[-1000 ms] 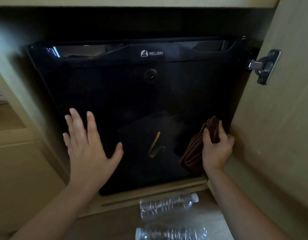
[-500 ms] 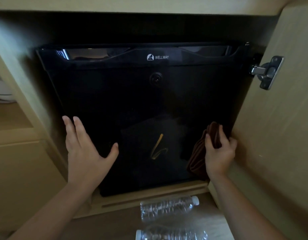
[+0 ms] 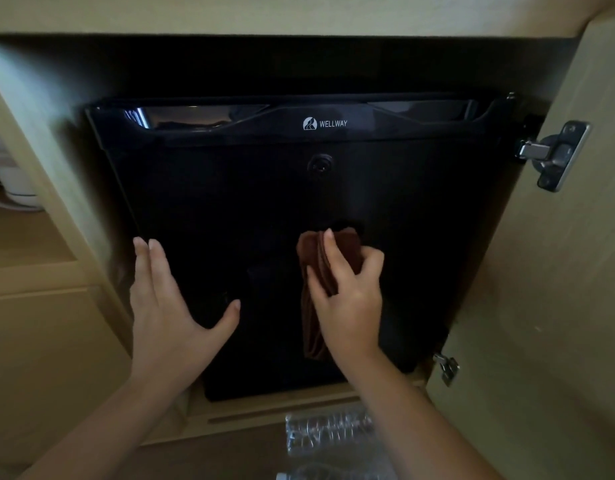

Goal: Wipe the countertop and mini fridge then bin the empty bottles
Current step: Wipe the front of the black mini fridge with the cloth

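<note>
The black mini fridge (image 3: 264,188) sits in a wooden cabinet recess, its door closed, with the white WELLWAY logo (image 3: 325,123) near the top and a round lock (image 3: 320,165) just below it. A folded brown cloth (image 3: 311,334) lies against the middle of the door front. The right hand (image 3: 347,296) grips it, fingers curled over the folds, with the lower end hanging below the palm. The left hand (image 3: 167,306) lies flat on the door near its left edge, fingers straight and thumb spread. Below the fridge, two clear plastic bottles (image 3: 328,434) lie on their sides on the floor, partly behind the right forearm. The cabinet door (image 3: 558,289) stands open at right on a metal hinge (image 3: 555,155).
</note>
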`<state>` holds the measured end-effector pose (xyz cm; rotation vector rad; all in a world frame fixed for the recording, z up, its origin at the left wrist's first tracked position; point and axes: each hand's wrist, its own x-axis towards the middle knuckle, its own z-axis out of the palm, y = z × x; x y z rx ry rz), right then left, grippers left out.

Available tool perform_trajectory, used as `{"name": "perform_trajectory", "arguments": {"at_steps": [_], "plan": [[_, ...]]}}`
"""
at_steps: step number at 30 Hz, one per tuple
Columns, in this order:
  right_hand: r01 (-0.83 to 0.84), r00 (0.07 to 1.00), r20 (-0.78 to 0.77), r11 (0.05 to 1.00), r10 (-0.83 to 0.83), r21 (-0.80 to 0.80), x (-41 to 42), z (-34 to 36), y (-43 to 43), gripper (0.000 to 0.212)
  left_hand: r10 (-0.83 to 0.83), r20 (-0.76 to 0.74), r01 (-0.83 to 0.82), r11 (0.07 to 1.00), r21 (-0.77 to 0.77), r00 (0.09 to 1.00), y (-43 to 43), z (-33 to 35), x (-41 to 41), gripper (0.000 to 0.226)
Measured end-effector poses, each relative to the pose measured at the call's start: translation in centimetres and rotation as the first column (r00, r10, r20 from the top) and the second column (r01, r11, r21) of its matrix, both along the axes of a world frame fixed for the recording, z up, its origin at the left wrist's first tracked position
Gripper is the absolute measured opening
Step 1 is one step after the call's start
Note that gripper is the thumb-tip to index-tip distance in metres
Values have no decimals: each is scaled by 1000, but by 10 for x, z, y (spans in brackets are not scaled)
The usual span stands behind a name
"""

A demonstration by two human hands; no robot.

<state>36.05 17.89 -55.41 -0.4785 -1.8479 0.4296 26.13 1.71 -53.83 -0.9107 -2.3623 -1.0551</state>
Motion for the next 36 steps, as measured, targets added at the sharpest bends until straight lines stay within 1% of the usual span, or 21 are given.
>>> {"name": "perform_trajectory", "arguments": {"at_steps": [2, 4, 6, 9, 11, 12, 14, 16, 17, 19, 21, 22, 24, 25, 27, 29, 32, 34, 36], "plan": [[23, 999, -44, 999, -24, -25, 12, 2, 18, 56, -7, 1, 7, 1000, 4, 1000, 0, 2, 1, 113], [116, 981, -140, 982, -137, -150, 26, 9, 40, 52, -23, -3, 23, 1000, 13, 1000, -2, 3, 0, 113], [178, 951, -202, 948, -235, -262, 37, 17, 54, 48, -41, 0, 41, 999, 20, 999, -3, 3, 0, 114], [212, 935, -218, 935, -279, -286, 31, 24, 48, 48, -79, 7, 79, 997, 26, 997, -7, 2, -3, 115], [198, 951, -184, 948, -247, -249, 14, 28, 25, 52, -124, 18, 123, 992, 42, 992, -13, 1, -8, 115], [179, 965, -154, 963, -212, -201, 5, 29, 12, 55, -152, 33, 150, 987, 57, 988, -17, 2, -11, 113], [133, 989, -64, 990, -136, -48, -13, 29, -15, 61, -198, 60, 193, 978, 82, 978, -24, 3, -15, 108], [92, 994, 44, 991, -96, 95, -24, 27, -34, 65, -219, 65, 213, 973, 90, 973, -28, 5, -17, 105], [61, 994, 83, 990, -72, 124, -26, 26, -39, 66, -223, 62, 217, 972, 89, 973, -28, 5, -16, 105], [-26, 994, 111, 991, 12, 129, -24, 25, -39, 66, -225, 46, 221, 972, 84, 973, -25, 5, -13, 106], [-84, 995, 69, 992, 78, 93, -15, 28, -27, 65, -217, 26, 214, 974, 74, 976, -24, 5, -11, 107], [-59, 998, 3, 997, 59, 46, -10, 31, -17, 63, -213, 21, 211, 975, 69, 977, -23, 6, -10, 107], [32, 985, -165, 994, -49, -104, 0, 42, 5, 57, -215, 16, 214, 975, 59, 976, -24, 6, -10, 106], [67, 971, -216, 984, -101, -162, 3, 48, 15, 54, -218, 13, 217, 974, 56, 976, -24, 6, -10, 105], [129, 962, -215, 974, -169, -188, 7, 55, 21, 52, -226, 10, 226, 973, 55, 974, -24, 6, -10, 103], [163, 967, -171, 976, -186, -143, -1, 54, 12, 54, -242, 17, 241, 969, 58, 970, -25, 7, -10, 101], [115, 989, -91, 993, -116, -16, -26, 43, -26, 52, -267, 42, 263, 961, 82, 963, -31, 7, -15, 102], [73, 997, 27, 989, -77, 125, -41, 30, -52, 46, -266, 58, 261, 961, 87, 962, -35, 7, -19, 103], [21, 984, 161, 958, -70, 287, -49, 14, -68, 39, -254, 72, 249, 966, 75, 965, -37, 8, -21, 104]]}}
